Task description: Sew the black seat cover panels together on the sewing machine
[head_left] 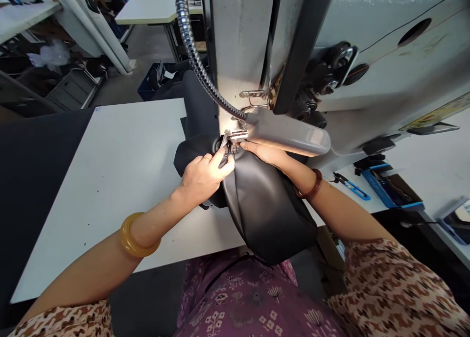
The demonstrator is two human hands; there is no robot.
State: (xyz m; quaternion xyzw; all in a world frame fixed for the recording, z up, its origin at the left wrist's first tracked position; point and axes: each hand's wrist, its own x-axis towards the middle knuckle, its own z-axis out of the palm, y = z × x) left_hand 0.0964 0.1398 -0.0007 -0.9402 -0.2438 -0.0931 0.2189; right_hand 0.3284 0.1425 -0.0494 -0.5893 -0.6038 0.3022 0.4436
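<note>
so, the left hand [203, 175] looks to be pinching the smooth black leather-like piece [271, 204] thumb-to-forefinger by the small metal presser foot [234, 144], prob. to guide its edge. the right hand [270, 155] has its visible fingers tgthr on it, prob. steadying; thumb's hidden, so can't tell re: a pinch. piece sits nr the flat white surface's [128, 170] right edge, lower part hanging past the near edge.

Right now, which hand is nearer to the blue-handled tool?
Right. The right hand rests on the black material, to the left of the blue-handled tool; the left hand is at the same material, farther left.
</note>
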